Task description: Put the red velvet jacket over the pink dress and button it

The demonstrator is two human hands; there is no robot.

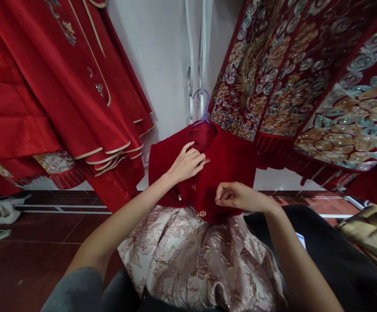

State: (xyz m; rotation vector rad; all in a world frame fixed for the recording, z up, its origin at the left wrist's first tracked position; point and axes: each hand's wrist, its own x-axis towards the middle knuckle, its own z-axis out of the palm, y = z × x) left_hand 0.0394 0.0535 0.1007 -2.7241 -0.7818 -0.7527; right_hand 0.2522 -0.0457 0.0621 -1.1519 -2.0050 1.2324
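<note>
A dark red velvet jacket (235, 158) with gold decorative buttons hangs in front of me on a purple hanger (206, 113). Below it spreads a pale pink, shiny brocade skirt (188, 255), gathered in folds. My left hand (188, 164) lies over the jacket's front beside the neckline, fingers stretched out, the tips close to the top gold button (207, 160). Over the jacket's other front panel, my right hand (232, 195) is curled, thumb and fingertips together; whether anything is between them is hidden. Lower down sit another gold button (194, 187) and the bottom gold button (201, 213).
Red garments (87, 91) with pale piping hang at left. Sequined, embroidered red garments (279, 82) hang at right. White metal bars (202, 52) stand against the pale wall behind the hanger. A black surface (331, 255) and a gold patterned item (370, 234) lie at lower right.
</note>
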